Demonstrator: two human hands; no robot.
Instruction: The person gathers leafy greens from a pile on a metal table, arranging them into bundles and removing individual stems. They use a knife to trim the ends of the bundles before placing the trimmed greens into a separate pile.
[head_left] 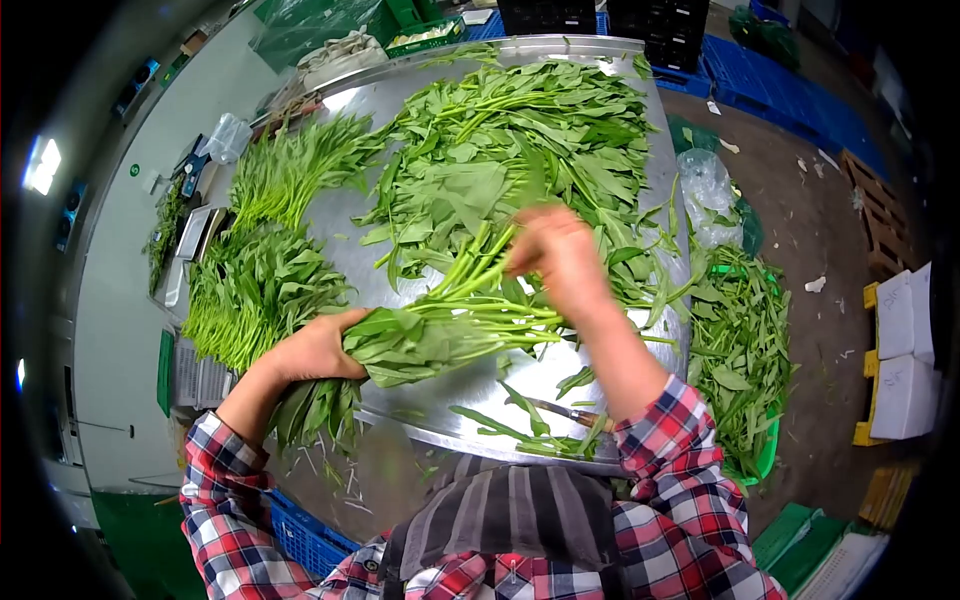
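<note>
My left hand (318,347) is wrapped round the leafy part of a bunch of green stalks (410,345) at the near side of the metal table (340,215). The bunch's pale stems point right. Over the stem ends is my right hand (560,255), blurred, its fingers curled in; what they hold, if anything, is smeared by motion. Beyond it lies a large heap of loose greens (540,120). Two sorted piles, one farther back (300,165) and one nearer (255,285), lie on the left. A knife (570,411) rests near the front edge.
A green crate (768,450) full of leaves stands right of the table, below a clear plastic bag (708,190). White boxes (905,350) are at the far right. Black crates (655,35) and blue pallets (770,90) stand behind. A blue crate (305,535) is at the lower left.
</note>
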